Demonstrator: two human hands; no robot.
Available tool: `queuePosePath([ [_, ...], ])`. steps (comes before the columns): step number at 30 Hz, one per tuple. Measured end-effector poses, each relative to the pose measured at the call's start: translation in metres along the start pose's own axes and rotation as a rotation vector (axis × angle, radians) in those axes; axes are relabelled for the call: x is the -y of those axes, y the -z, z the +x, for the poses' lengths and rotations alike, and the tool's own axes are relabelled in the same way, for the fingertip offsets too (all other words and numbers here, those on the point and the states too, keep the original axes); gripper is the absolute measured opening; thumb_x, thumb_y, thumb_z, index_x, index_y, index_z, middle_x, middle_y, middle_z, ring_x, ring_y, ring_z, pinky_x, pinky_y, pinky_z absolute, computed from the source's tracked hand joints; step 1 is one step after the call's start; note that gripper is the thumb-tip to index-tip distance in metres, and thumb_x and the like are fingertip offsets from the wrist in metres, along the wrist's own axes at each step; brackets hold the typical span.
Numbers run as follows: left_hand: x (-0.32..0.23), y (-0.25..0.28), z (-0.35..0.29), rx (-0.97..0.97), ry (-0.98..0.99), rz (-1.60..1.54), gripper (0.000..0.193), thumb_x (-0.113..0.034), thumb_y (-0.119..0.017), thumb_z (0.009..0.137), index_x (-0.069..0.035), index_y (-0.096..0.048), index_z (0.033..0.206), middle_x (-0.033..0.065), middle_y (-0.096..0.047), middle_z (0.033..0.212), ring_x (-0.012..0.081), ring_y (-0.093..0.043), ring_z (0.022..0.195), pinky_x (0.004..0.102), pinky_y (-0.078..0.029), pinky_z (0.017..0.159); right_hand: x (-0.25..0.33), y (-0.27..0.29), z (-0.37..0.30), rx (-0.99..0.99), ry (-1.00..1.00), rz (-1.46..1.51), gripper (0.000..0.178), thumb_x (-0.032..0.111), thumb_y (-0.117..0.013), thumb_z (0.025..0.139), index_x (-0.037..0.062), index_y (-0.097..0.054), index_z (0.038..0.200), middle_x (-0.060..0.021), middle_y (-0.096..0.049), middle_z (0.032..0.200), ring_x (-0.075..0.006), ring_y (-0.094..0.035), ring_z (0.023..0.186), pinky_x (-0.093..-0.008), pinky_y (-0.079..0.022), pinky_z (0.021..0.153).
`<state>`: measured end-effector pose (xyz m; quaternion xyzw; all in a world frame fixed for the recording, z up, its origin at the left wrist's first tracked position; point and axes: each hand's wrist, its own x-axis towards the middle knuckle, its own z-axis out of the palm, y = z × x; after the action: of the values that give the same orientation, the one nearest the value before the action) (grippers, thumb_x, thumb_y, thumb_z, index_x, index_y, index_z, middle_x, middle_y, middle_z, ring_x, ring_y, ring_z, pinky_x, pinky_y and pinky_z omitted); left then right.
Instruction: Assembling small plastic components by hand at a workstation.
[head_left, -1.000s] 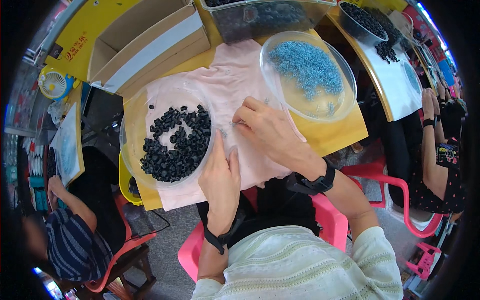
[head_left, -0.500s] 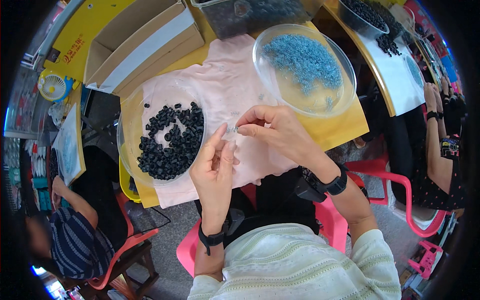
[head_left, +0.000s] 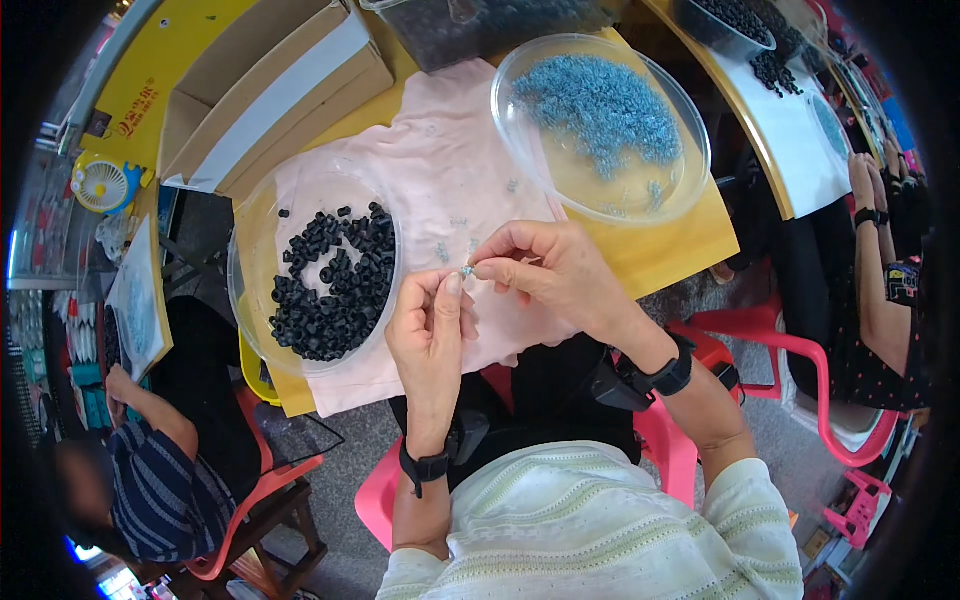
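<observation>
Over the pink cloth (head_left: 440, 120), my left hand (head_left: 426, 325) and my right hand (head_left: 562, 275) meet fingertip to fingertip. Both are closed in a pinch on a tiny shiny silvery piece (head_left: 467, 270), which looks coiled like a small spring; fingers partly hide it. A few similar small pieces (head_left: 458, 222) lie on the cloth just beyond my fingertips. Left of my left hand, a round clear tray (head_left: 243, 300) holds many short black tubular parts (head_left: 325, 320). A second clear tray (head_left: 690, 185), at the far right, holds a heap of tiny bluish-silver pieces (head_left: 605, 105).
An open cardboard box (head_left: 275, 105) stands at the back left of the yellow table (head_left: 665, 245). Behind the cloth sits a clear bin (head_left: 490, 35) of dark parts. Other people work at tables on both sides; a small yellow fan (head_left: 103, 185) is at the left.
My left fingertips have closed onto the small silvery piece beside my right fingertips. The trays and cloth appear shifted slightly up and left as the view moved.
</observation>
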<state>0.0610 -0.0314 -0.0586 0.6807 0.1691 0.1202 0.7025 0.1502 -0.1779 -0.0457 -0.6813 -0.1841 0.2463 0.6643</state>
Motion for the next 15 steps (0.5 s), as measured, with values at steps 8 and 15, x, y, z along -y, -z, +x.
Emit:
queuePosePath([
  [8, 0.001, 0.0, 0.003, 0.02, 0.075, 0.103, 0.022, -0.018, -0.053, 0.103, -0.003, -0.056, 0.089, -0.0026, -0.052, 0.064, 0.0025, -0.045, 0.052, 0.0197, -0.034, 0.046, -0.014, -0.008, -0.005, -0.099, 0.241, -0.327, 0.011, 0.007, -0.065, 0.089, -0.0032, -0.065, 0.094, -0.0149, -0.066, 0.085, -0.0238, -0.066, 0.075, -0.0326, -0.05, 0.068],
  [15, 0.007, 0.001, 0.004, 0.02, 0.036, 0.094, 0.021, -0.018, -0.052, 0.103, -0.002, -0.056, 0.091, -0.0017, -0.054, 0.068, 0.0026, -0.046, 0.053, 0.0193, -0.036, 0.046, -0.014, -0.008, -0.005, -0.123, 0.239, -0.314, 0.011, 0.004, -0.065, 0.087, -0.0033, -0.064, 0.094, -0.0155, -0.066, 0.086, -0.0247, -0.066, 0.075, -0.0329, -0.05, 0.067],
])
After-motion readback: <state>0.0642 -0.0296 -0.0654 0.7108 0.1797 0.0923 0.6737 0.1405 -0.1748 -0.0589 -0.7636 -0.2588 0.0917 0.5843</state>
